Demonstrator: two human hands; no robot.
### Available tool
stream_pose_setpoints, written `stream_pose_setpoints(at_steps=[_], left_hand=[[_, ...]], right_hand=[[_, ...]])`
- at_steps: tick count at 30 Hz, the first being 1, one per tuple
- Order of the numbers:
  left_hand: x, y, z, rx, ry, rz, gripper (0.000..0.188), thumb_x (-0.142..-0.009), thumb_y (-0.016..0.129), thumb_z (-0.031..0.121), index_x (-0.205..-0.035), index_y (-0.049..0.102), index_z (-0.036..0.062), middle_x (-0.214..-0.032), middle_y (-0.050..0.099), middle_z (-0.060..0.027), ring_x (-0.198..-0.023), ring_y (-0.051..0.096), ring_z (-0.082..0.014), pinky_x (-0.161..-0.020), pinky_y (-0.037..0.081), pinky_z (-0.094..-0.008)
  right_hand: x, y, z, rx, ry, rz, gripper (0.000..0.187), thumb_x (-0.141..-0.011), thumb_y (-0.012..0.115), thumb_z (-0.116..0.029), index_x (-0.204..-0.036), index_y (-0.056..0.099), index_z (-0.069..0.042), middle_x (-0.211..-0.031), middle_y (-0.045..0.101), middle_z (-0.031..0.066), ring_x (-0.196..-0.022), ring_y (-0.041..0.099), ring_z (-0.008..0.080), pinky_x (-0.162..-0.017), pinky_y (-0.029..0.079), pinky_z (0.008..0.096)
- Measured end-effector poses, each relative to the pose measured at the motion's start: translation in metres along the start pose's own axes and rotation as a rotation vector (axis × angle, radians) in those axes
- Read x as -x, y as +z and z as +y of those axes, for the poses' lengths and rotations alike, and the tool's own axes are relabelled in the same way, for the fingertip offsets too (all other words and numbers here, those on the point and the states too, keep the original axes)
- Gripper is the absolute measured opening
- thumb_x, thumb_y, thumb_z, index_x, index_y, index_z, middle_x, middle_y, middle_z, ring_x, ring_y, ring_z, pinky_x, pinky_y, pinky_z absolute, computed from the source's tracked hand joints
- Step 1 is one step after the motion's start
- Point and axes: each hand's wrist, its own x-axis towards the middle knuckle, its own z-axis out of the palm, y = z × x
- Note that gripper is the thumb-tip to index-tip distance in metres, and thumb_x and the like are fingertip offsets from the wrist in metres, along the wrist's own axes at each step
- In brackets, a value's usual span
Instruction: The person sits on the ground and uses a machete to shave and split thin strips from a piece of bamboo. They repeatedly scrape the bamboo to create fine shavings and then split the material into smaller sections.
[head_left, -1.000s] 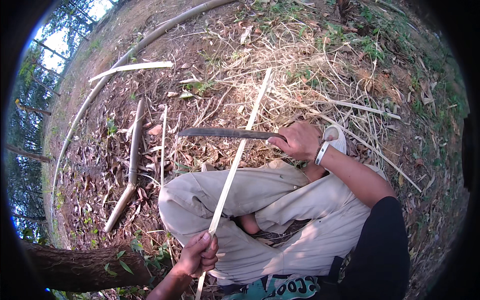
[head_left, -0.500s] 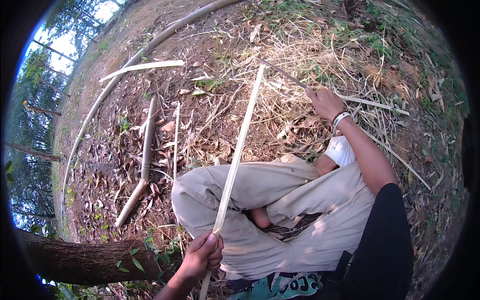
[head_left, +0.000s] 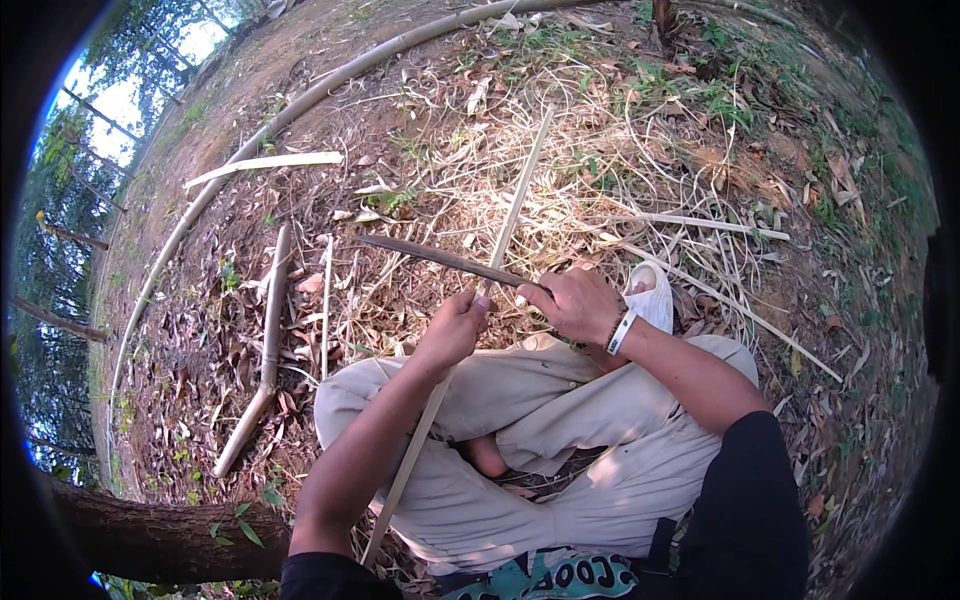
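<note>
A long, pale bamboo strip [head_left: 521, 188] slants across my lap, its far end over the shavings and its near end beside my left forearm. My left hand [head_left: 455, 328] is closed around the strip near its middle. In my right hand [head_left: 578, 303] is a long dark-bladed knife [head_left: 430, 253], gripped by the handle, which my fingers mostly hide. The blade points left and crosses over the strip just beyond my left hand. Whether its edge touches the strip I cannot tell.
Curly pale shavings [head_left: 640, 150] cover the ground ahead. A long bamboo pole [head_left: 300, 105] curves along the far left, with a split piece [head_left: 265, 167] across it. A bent bamboo length [head_left: 270, 340] lies left of my knee, and a thick trunk [head_left: 160, 535] at lower left. Thin strips [head_left: 730, 300] lie right.
My left hand has moved up along the strip, away from my body. My right hand has come in to the left, bringing the knife blade across the strip.
</note>
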Motion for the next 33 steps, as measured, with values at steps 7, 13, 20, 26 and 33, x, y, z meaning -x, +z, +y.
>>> stream_pose_setpoints(at_steps=[7, 13, 20, 26, 33], left_hand=[[-0.002, 0.002, -0.030, -0.334, 0.184, 0.209, 0.033, -0.104, 0.046, 0.028, -0.086, 0.059, 0.0032, -0.063, 0.044, 0.0043, -0.054, 0.038, -0.0047, -0.046, 0.030, -0.0246], [-0.005, -0.003, -0.040, -0.065, 0.132, 0.160, 0.025, -0.102, 0.049, 0.021, -0.085, 0.057, 0.0040, -0.065, 0.045, 0.0042, -0.054, 0.039, -0.0042, -0.045, 0.030, -0.0237], [0.007, -0.003, -0.020, 0.207, -0.020, 0.057, 0.023, -0.103, 0.049, 0.022, -0.089, 0.055, 0.0053, -0.064, 0.041, 0.0067, -0.048, 0.031, -0.0021, -0.041, 0.024, -0.0207], [0.024, -0.024, -0.018, 0.208, -0.079, 0.008, 0.028, -0.104, 0.048, 0.026, -0.087, 0.057, 0.0061, -0.061, 0.038, 0.0081, -0.047, 0.028, -0.0023, -0.042, 0.022, -0.0216], [0.007, 0.006, -0.028, 0.066, 0.136, 0.139, 0.032, -0.103, 0.051, 0.025, -0.081, 0.059, 0.0031, -0.062, 0.048, 0.0031, -0.049, 0.037, -0.0044, -0.044, 0.029, -0.0241]], right_hand=[[-0.006, 0.015, 0.004, 0.134, -0.101, -0.125, 0.066, -0.097, 0.041, -0.062, -0.076, 0.066, -0.004, -0.058, 0.062, 0.0207, -0.060, 0.066, 0.0403, -0.057, 0.053, 0.0510], [-0.001, 0.028, -0.011, 0.104, -0.110, -0.067, 0.061, -0.095, 0.046, -0.058, -0.071, 0.064, -0.005, -0.059, 0.061, 0.0191, -0.058, 0.064, 0.0386, -0.057, 0.051, 0.0487], [-0.008, 0.026, 0.022, 0.185, -0.159, 0.016, 0.063, -0.095, 0.044, -0.061, -0.076, 0.069, -0.007, -0.060, 0.063, 0.0181, -0.060, 0.066, 0.0364, -0.057, 0.051, 0.0500], [-0.038, -0.007, 0.054, 0.109, 0.169, 0.046, 0.058, -0.098, 0.043, -0.053, -0.077, 0.068, -0.005, -0.063, 0.063, 0.0184, -0.065, 0.064, 0.0397, -0.061, 0.050, 0.0495], [-0.011, 0.025, -0.019, 0.059, -0.130, -0.109, 0.062, -0.095, 0.043, -0.062, -0.079, 0.067, -0.007, -0.064, 0.064, 0.0191, -0.064, 0.066, 0.0408, -0.062, 0.052, 0.0517]])
